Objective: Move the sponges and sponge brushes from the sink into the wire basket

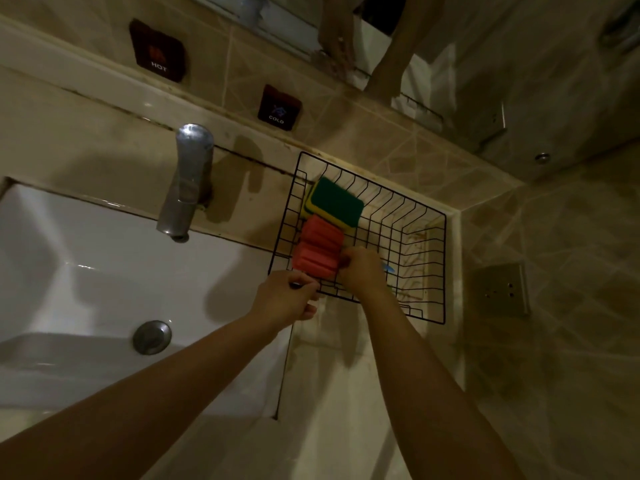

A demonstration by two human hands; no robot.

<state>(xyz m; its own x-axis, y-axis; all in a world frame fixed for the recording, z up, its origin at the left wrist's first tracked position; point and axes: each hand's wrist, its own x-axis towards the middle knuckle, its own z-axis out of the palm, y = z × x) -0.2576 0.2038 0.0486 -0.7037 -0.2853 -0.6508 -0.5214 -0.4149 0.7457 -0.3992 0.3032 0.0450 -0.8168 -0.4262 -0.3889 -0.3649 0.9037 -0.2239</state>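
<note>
A black wire basket (426, 216) stands on the counter to the right of the white sink (86, 271). Inside it, at the far left, lies a green-topped yellow sponge (336, 202). In front of that sit ribbed red sponges (318, 251). My left hand (287, 299) grips the basket's near rim at its left corner. My right hand (363, 271) is inside the basket, fingers closed against the right edge of the red sponges. A small blue piece (389, 269) peeks out beside this hand; I cannot tell what it belongs to. No sponge shows in the sink.
A chrome tap (187, 181) overhangs the sink, whose drain plug (152, 337) sits near its front. Dark HOT (157, 50) and COLD (278, 105) labels hang on the tiled wall. A mirror runs above the ledge. A wall socket (502, 289) is right of the basket.
</note>
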